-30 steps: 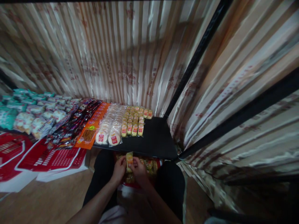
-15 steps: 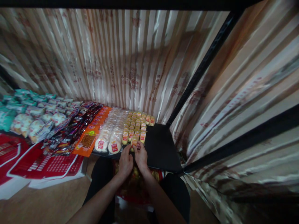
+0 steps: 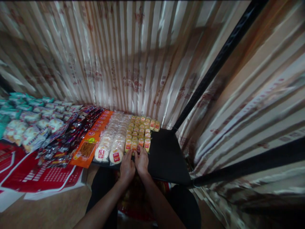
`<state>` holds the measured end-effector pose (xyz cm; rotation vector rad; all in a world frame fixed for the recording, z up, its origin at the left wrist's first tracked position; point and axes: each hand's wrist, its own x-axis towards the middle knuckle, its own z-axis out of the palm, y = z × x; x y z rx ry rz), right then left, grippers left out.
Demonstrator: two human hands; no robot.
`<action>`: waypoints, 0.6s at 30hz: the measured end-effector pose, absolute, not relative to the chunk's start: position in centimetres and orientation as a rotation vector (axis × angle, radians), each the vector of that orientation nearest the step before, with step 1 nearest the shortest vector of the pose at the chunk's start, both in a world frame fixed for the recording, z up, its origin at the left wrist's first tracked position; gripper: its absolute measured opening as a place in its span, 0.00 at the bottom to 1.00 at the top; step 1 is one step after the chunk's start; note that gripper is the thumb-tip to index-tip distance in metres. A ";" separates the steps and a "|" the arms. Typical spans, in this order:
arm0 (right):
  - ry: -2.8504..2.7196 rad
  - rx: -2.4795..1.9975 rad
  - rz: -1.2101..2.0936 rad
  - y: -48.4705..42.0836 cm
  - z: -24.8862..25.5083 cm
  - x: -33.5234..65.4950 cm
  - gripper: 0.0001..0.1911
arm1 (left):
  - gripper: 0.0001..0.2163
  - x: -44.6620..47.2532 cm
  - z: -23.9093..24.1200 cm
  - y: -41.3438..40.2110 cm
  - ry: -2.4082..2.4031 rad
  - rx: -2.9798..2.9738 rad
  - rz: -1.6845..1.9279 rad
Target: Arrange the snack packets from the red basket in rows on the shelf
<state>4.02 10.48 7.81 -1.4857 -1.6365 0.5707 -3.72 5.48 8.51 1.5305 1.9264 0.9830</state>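
Small yellow snack packets point(image 3: 147, 143) with red-and-white labels stand in close rows on a black shelf point(image 3: 166, 156). My left hand point(image 3: 127, 167) is at the front of these rows, its fingers bent around the left side of a front yellow packet point(image 3: 134, 145). From the right, my right hand point(image 3: 142, 161) closes its thumb and fingers on the same packet. The fingertips partly cover the packet's lower end. Just left of my hands lie two columns of round white crackers point(image 3: 116, 156) in clear wrappers.
Left along the shelf are an orange packet of brown sticks point(image 3: 86, 149), dark shiny packets point(image 3: 71, 133), white packs point(image 3: 35, 136) and teal packs point(image 3: 17, 103). A red printed bag point(image 3: 47, 175) hangs at the front left. Black frame posts point(image 3: 202, 82) and striped sheeting point(image 3: 133, 57) enclose the shelf.
The yellow packet between my hands has gone from raised above the front edge down into the front row. My hands stay close together around it. The view has shifted slightly.
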 end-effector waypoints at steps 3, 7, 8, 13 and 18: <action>-1.633 -1.504 0.563 10.6 7.9 4.1 0.12 | 0.26 -3.6 8.1 5.4 1.916 1.579 0.981; -1.655 -1.507 0.563 10.8 7.6 4.4 0.09 | 0.26 -3.3 7.7 5.3 1.910 1.656 1.005; -1.659 -1.500 0.567 10.8 7.5 4.5 0.09 | 0.27 -3.2 7.6 5.2 1.899 1.685 1.005; -1.653 -1.415 0.605 10.8 6.5 5.0 0.13 | 0.26 -3.0 7.0 5.2 1.888 1.775 0.985; -1.654 -1.372 0.587 10.6 5.5 5.2 0.17 | 0.25 -3.1 6.0 5.4 1.903 1.829 1.017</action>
